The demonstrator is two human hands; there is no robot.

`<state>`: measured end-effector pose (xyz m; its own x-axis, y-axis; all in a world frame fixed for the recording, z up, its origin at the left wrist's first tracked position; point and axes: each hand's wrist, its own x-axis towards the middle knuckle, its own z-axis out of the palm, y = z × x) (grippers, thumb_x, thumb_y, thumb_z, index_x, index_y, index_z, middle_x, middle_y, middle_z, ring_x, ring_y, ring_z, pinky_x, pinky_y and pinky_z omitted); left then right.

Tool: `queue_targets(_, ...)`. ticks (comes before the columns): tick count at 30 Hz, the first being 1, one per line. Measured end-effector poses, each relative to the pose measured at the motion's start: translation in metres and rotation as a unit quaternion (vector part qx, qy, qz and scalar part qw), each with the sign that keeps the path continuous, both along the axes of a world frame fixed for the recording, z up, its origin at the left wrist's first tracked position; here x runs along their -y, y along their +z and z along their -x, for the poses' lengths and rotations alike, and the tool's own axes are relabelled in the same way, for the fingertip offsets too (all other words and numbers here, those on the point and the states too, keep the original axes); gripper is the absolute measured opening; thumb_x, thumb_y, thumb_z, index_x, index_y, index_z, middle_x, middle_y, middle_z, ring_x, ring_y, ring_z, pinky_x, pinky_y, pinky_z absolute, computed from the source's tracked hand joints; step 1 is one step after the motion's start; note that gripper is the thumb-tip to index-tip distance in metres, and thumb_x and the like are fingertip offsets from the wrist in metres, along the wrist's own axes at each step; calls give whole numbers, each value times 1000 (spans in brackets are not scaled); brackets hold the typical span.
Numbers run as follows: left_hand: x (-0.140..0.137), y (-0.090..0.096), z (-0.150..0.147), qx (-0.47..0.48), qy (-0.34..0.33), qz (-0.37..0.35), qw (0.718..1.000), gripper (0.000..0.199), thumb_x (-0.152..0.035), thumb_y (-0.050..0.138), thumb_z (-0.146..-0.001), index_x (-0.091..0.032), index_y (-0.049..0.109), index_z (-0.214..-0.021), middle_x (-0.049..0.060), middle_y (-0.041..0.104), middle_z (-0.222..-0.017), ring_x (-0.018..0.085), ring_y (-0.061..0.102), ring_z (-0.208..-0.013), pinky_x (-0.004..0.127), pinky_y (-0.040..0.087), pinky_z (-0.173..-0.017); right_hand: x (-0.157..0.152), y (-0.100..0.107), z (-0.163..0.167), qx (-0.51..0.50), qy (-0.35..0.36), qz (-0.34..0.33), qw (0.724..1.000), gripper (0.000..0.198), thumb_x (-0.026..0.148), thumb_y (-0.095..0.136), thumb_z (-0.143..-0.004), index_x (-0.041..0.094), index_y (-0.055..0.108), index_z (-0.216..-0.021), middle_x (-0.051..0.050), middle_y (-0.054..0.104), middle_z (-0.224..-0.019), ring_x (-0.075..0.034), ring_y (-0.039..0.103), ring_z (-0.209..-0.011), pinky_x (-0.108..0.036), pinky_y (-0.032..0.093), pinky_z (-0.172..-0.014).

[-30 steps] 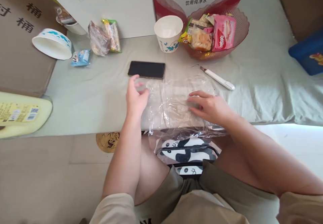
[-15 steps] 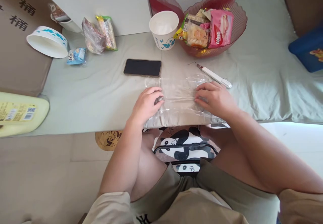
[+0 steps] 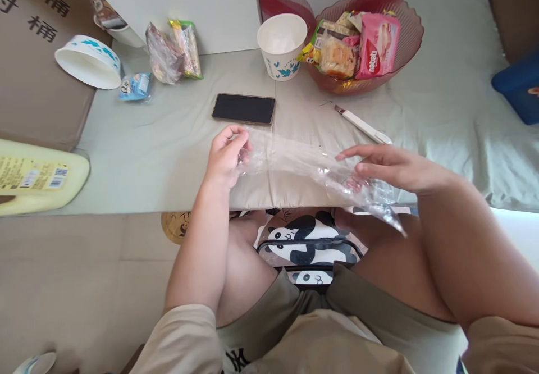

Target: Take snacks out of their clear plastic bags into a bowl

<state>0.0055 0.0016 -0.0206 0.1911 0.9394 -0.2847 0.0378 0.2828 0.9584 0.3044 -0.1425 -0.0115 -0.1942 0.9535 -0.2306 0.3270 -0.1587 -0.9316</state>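
Note:
A clear plastic bag [image 3: 290,158] stretches between my hands above the front edge of the cloth-covered surface. My left hand [image 3: 227,152] is closed on its left end, fingers and thumb pinched together. At the other side my right hand [image 3: 383,166] has its fingers apart over the crumpled right end, which hangs down past the edge. Behind my left hand lies a black phone [image 3: 243,108]. A white utility knife [image 3: 362,124] rests on the cloth just beyond my right hand.
At the back stand a paper cup [image 3: 281,62] and a pink bowl [image 3: 410,37] of wrapped snacks. To the left are a tipped paper bowl [image 3: 90,68], several snack packets [image 3: 164,54] and a yellow jug [image 3: 63,177]. A blue container [image 3: 520,93] sits at the right.
The plastic bag has been lifted off the cloth and spread sideways. My left hand has moved left and pinched its end; my right hand has moved right with fingers spread.

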Motion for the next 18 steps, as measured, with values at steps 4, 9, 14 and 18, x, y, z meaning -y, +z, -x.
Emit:
queue_targets(4, 0, 0, -10, 16, -85, 54, 995, 21, -37, 75, -81, -25, 57, -84, -7, 49, -52, 4, 33, -34, 18, 11, -34, -6, -6, 0, -107, -104, -65, 987, 37, 60, 67, -89, 27, 70, -106, -7, 74, -110, -25, 72, -106, -43, 60, -92)
queue_targets(9, 11, -1, -26, 27, -171, 79, 982, 28, -45, 74, -83, -26, 55, -87, -8, 46, -48, 6, 34, -33, 17, 15, -35, -20, -25, 32, -156, -71, -25, 985, 62, 51, 78, -79, 25, 56, -130, -13, 69, -128, -26, 70, -112, -42, 61, -91)
queue_targets(14, 10, -1, -30, 14, -139, 50, 989, 38, -60, 69, -85, -26, 63, -101, -4, 54, -55, 12, 52, -42, 21, 35, -40, -18, -12, 56, -145, 86, 52, 984, 35, 48, 79, -80, 21, 64, -96, 1, 66, -74, -13, 62, -62, -26, 52, -55)
queue_targets(18, 16, 4, -37, 70, -85, 16, 994, 63, -80, 50, -87, -25, 67, -112, 6, 73, -84, 22, 73, -77, 31, 55, -59, -13, 2, 65, -172, 3, -3, 985, 34, 50, 75, -85, 22, 56, -80, 4, 60, -64, -11, 57, -55, -25, 48, -51)
